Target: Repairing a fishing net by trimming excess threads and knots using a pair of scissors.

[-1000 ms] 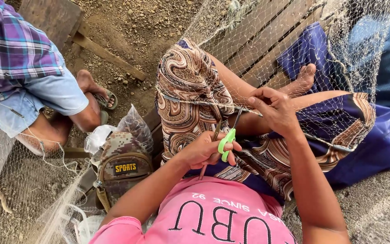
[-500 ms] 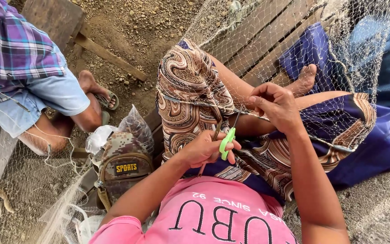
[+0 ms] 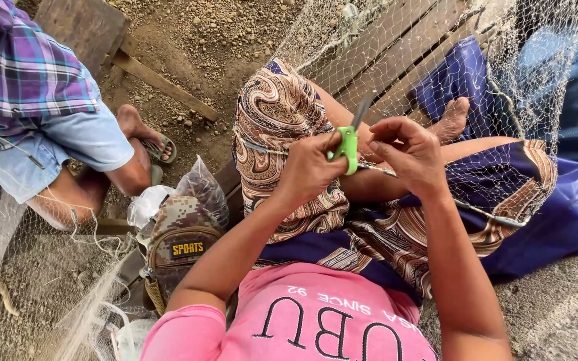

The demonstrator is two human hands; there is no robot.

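One pair of green scissors point(image 3: 348, 148) gripped in left hand point(image 3: 309, 170) (right hand point(image 3: 409, 155) pinches net point(image 3: 503, 87)).

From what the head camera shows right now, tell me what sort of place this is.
Probably an outdoor yard where fishing nets get mended: bare gravelly ground, rough wooden planks, and a fine net draped over the lap while the left hand holds green scissors.
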